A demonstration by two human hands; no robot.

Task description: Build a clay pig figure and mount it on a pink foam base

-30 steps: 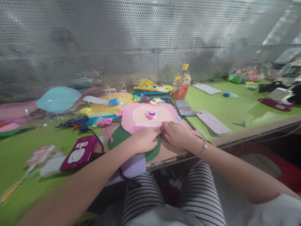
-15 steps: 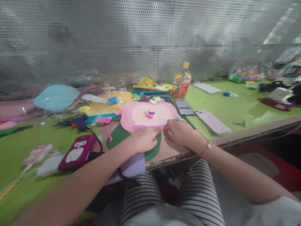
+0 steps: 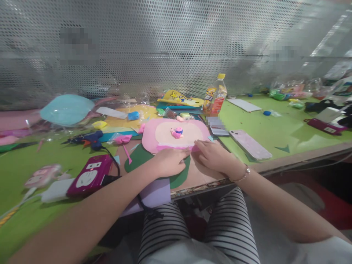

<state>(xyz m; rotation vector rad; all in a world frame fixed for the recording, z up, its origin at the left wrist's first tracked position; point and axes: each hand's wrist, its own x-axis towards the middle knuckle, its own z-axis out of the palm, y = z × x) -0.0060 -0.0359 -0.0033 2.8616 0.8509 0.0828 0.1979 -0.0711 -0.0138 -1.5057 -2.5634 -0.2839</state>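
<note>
A pink foam shape [image 3: 154, 139] with a pale oval middle lies on the green table [image 3: 269, 128], and a small pink and blue clay figure [image 3: 177, 132] sits on it. My left hand [image 3: 169, 163] rests curled at the shape's near edge, fingertips pressing a brighter pink strip [image 3: 173, 147] along that edge. To its right, my right hand [image 3: 213, 156] lies with fingers bent down on the same strip's right end. A dark green foam piece [image 3: 140, 157] lies under the shape and under my left hand.
A blue glue gun [image 3: 92, 140] and a magenta power strip [image 3: 89, 176] lie at the left. A phone [image 3: 250, 145] and a drink bottle [image 3: 215, 96] are at the right. Foam sheets and clay bits crowd the back, against a perforated metal screen [image 3: 165, 47]. A purple sheet [image 3: 156, 194] overhangs the table edge.
My right hand has slid a little to the right along the pink strip. My left hand has stayed at the near edge. The view shifted slightly.
</note>
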